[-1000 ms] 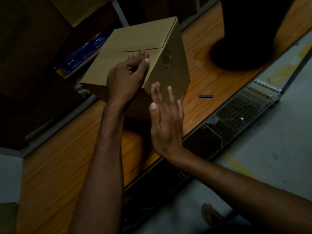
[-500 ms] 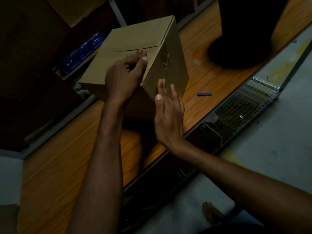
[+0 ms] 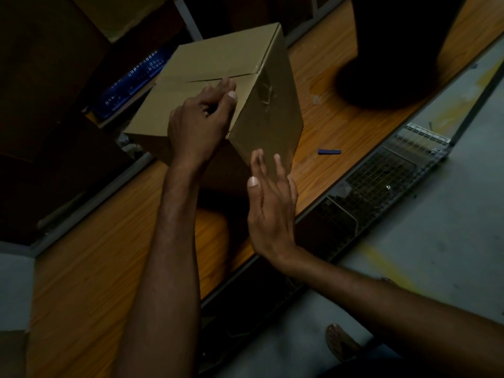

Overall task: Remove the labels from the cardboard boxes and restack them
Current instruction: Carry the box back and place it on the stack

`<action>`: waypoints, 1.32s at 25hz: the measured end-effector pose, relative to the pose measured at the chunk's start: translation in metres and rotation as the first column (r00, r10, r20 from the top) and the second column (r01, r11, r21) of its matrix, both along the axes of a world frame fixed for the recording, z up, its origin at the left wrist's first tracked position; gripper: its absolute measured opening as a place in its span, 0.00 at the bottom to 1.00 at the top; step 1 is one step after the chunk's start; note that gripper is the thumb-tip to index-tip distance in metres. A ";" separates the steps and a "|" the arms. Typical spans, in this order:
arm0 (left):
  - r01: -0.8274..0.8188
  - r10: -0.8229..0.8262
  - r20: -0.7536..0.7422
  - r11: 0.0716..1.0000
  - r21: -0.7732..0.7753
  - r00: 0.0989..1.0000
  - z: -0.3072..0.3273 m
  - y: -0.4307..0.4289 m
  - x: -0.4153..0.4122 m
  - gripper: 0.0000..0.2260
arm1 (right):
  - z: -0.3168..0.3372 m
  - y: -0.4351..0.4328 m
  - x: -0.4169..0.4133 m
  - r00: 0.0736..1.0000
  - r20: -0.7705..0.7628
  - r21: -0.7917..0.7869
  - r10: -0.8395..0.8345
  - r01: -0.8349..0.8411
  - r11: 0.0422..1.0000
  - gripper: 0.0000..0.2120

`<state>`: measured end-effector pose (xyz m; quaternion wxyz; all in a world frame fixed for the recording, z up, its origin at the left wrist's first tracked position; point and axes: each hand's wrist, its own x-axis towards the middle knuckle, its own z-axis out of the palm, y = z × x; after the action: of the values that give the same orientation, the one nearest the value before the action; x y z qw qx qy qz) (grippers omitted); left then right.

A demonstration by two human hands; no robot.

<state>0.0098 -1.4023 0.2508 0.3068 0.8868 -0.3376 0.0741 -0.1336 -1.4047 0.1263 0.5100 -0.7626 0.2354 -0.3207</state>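
**Cardboard box on the wooden table, both my hands at it**

The cardboard box [image 3: 218,58] is plain matte brown with crisp folded edges. It stands on the orange wood-grain table [image 3: 95,268], and its near upright corner points at me. The top is 2 flaps meeting in a thin seam that runs from the left across to the right-hand face. On that face sits a pale, wrinkled scrap of tape [image 3: 266,91]. The box looks nearly cube-shaped, so I cannot pick out a long axis.

My left hand [image 3: 196,126] lies on the top by the near edge, fingers curled and thumb tip against the forefinger. I cannot tell whether anything is pinched there. My right hand [image 3: 272,214] is spread flat with straight fingers at the lower right-hand face. I cannot see whether it actually touches.

My arms hide the base of the box. The light is dim. A large dark shape [image 3: 395,50] on the far table is cut off and unreadable. A small blue strip [image 3: 329,151] lies on the wood right of the box. A wire-mesh cage [image 3: 381,181] sits below the table edge.
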 end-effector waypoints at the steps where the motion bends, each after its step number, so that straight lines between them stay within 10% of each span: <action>1: 0.001 -0.001 -0.002 1.000 0.004 1.000 0.001 -0.001 0.000 0.19 | 0.001 -0.011 0.011 1.000 -0.004 0.027 -0.026 0.026 0.999 0.26; 12: 0.032 -0.032 -0.006 0.999 -0.002 0.999 0.005 -0.002 -0.002 0.17 | 0.029 -0.033 0.039 0.992 0.060 0.105 -0.115 0.108 0.989 0.26; 16: 0.045 -0.045 0.006 0.999 -0.007 0.999 0.003 0.001 0.000 0.17 | 0.017 -0.013 0.015 0.990 0.136 -0.091 -0.023 0.035 0.995 0.25; 20: 0.043 -0.044 -0.031 0.999 -0.031 0.999 0.003 -0.002 0.001 0.17 | 0.038 -0.032 0.040 0.987 0.112 0.081 -0.119 0.110 0.991 0.27; 33: 0.050 -0.052 -0.033 0.998 -0.040 0.998 0.003 0.000 0.002 0.17 | 0.012 -0.021 0.017 0.990 0.136 -0.215 -0.049 0.078 0.973 0.26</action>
<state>0.0114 -1.4023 0.2539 0.3317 0.8727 -0.3534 0.0579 -0.1168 -1.4253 0.1380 0.4261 -0.7841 0.1891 -0.4096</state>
